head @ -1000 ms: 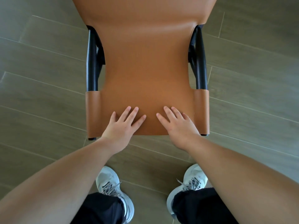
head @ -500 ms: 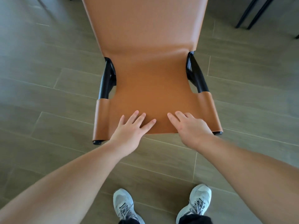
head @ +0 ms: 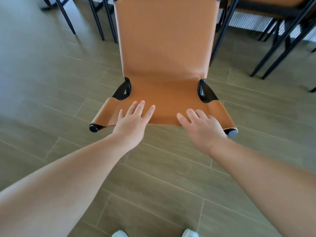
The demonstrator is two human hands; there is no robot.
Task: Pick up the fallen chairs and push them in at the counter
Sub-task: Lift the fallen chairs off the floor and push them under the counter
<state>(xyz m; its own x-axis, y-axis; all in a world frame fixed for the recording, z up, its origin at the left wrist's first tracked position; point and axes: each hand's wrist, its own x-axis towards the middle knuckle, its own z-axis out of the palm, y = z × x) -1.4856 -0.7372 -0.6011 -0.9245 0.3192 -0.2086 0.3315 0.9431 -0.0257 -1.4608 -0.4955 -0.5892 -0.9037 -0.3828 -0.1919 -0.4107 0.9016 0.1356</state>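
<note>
An orange leather chair (head: pixel 164 48) with a black frame stands upright on the tiled floor straight ahead, its backrest edge nearest me and its seat reaching away. My left hand (head: pixel 133 122) lies flat on the left part of that near edge with the fingers spread. My right hand (head: pixel 201 127) lies flat on the right part, fingers also apart. Neither hand curls around the leather. Both arms are stretched out. The chair's far end sits between the black legs of other furniture at the top.
Thin black legs (head: pixel 99 19) stand at the top left. Another orange-seated chair on a black frame (head: pixel 280 31) stands at the top right, before a white slatted panel (head: pixel 248 21). My shoe tips (head: pixel 119 234) show at the bottom edge.
The chair has slid away from me toward the black legs at the top. My arms have stretched out behind it, and my feet have dropped to the bottom edge.
</note>
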